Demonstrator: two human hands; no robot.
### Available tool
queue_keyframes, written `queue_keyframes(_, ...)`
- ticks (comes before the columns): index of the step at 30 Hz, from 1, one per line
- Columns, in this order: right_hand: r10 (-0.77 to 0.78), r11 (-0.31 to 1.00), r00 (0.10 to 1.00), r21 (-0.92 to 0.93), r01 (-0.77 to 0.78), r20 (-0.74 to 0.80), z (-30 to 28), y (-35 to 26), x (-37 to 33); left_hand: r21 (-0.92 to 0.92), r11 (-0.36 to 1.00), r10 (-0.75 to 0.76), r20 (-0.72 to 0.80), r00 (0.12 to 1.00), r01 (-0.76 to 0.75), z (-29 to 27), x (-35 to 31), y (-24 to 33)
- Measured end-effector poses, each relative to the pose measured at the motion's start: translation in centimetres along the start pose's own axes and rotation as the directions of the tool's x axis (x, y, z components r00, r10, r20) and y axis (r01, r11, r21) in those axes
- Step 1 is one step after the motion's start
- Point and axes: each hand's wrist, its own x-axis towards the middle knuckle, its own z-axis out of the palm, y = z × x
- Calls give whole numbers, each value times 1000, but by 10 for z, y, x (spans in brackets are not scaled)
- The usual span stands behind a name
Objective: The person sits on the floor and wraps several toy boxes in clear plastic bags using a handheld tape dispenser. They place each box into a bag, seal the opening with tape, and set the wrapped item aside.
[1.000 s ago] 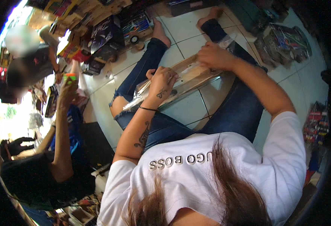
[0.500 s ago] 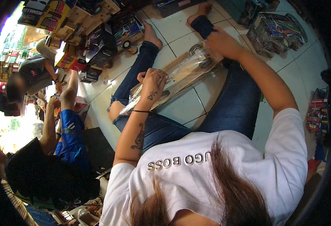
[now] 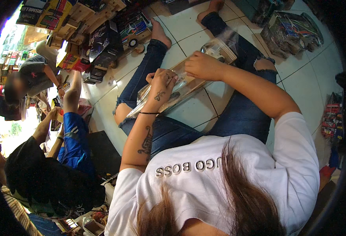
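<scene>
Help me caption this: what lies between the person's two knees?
In the head view: a wooden piece under clear plastic, the left hand and right hand on it, floor tiles below.

The floor is laid with pale square tiles divided by dark lines. A toy truck in clear wrap sits on it. Left of the truck, two feet, a nearer bare foot and a farther bare foot, rest on the tiles. Farther left of the truck stand a wheeled toy and a black box. Red packages show below the truck, perhaps on the floor too, though the dim rim makes that hard to tell.
</scene>
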Motion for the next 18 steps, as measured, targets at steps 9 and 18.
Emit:
queue_keyframes(9,98,970,995,228,-89,-28,24,16,4,441,896,2,-108,994,46,30,2,40)
queue_keyframes(18,9,986,981,165,24,-196,27,16,1,-101,961,-228,241,943,258,18,19,12)
